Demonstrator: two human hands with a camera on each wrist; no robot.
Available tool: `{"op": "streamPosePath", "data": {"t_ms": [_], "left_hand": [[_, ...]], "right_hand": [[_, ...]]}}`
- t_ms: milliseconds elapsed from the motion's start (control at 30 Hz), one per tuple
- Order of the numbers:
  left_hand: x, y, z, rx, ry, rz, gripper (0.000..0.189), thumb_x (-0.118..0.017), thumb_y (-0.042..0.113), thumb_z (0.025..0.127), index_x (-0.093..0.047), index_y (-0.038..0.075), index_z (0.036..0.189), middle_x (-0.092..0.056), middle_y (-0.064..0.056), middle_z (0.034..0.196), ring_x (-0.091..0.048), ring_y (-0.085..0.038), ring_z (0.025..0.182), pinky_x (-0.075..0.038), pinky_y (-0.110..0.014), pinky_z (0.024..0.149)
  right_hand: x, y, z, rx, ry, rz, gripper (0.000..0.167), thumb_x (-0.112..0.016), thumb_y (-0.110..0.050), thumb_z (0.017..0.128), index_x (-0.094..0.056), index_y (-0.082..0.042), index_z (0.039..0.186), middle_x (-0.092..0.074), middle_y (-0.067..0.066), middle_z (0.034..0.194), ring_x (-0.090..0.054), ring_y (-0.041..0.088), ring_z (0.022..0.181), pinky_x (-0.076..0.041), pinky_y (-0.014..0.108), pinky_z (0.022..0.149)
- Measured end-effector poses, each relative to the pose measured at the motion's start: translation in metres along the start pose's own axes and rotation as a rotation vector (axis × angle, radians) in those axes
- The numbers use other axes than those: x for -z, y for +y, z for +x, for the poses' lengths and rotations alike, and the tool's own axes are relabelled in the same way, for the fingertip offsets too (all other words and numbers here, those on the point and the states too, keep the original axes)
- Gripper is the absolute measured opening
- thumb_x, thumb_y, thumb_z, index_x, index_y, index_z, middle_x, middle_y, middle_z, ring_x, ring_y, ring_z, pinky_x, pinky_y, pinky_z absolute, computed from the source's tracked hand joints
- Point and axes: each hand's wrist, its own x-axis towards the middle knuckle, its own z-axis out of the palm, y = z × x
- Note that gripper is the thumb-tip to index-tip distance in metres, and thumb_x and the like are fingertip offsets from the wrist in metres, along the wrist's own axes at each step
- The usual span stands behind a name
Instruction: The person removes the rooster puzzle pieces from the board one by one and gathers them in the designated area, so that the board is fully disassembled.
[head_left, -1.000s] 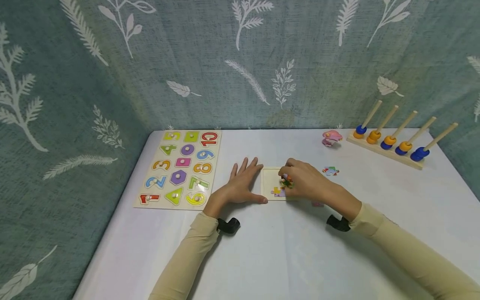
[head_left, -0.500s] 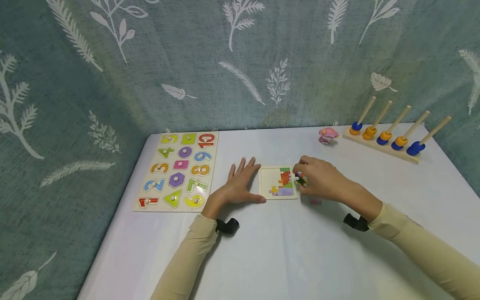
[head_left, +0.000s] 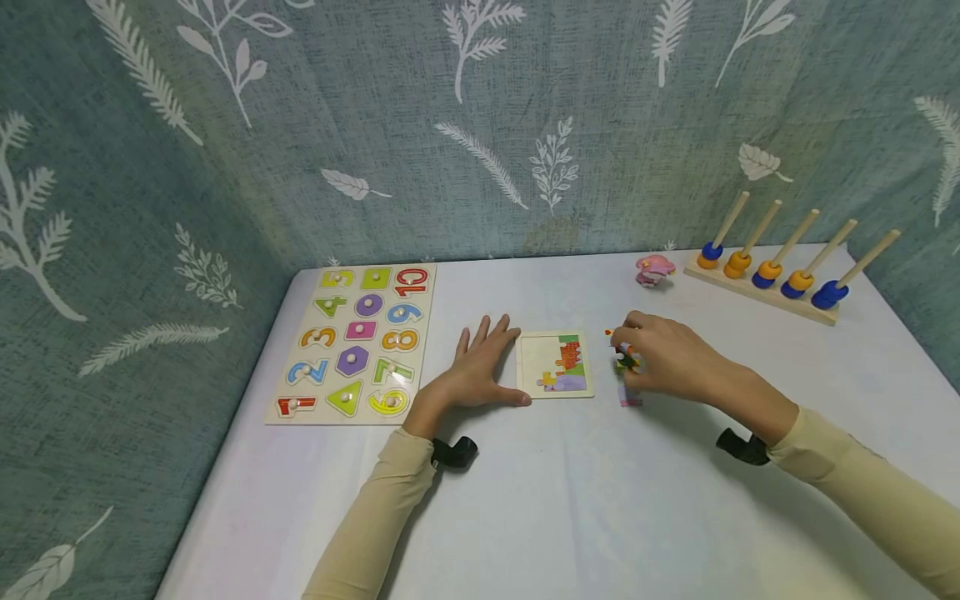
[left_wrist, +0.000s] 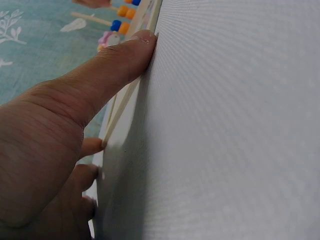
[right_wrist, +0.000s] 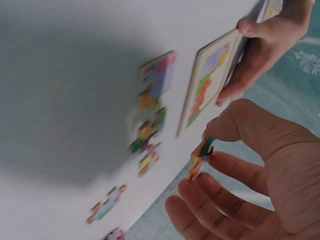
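Observation:
My right hand [head_left: 671,360] is just right of the square wooden puzzle tray [head_left: 534,354], pinching a small jigsaw puzzle piece [right_wrist: 201,156] between thumb and fingertips above the table. Several joined pieces [head_left: 570,367], red, green, purple and yellow, lie in the tray's right and lower part. Fingers spread, my left hand [head_left: 480,375] rests at the tray's left side, thumb and fingertips against its edge. Loose pieces lie in a row right of the tray: a purple and pink one [right_wrist: 160,74], others beside it, and a light blue one [right_wrist: 106,204] farther off.
A number and shape peg board [head_left: 348,346] lies at the left. At the back right stand a pink figurine [head_left: 655,270] and a wooden bead stacker [head_left: 765,287] with upright pegs. Patterned cloth [head_left: 375,125] hangs behind the white table.
My right hand has moved right with the puzzle piece, from over the tray to beside it, uncovering the pieces lying in the tray. The left hand has stayed at the tray's edge.

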Motion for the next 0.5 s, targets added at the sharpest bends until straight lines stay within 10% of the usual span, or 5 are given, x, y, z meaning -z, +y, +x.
{"op": "streamPosePath", "data": {"t_ms": [500], "left_hand": [[-0.001,0.0,0.0,-0.004,0.007,-0.01,0.111,-0.085,0.053,0.074,-0.025,0.016,0.159,-0.003,-0.006,0.168,0.011,-0.027,0.152,0.013,-0.047,0.118]], "right_hand": [[-0.001,0.028,-0.022,-0.042,-0.023,-0.004,0.034,-0.081,-0.011,0.074,-0.072,-0.004,0.106,-0.061,0.007,0.096,-0.054,0.015,0.073,-0.049,0.036,0.064]]}}
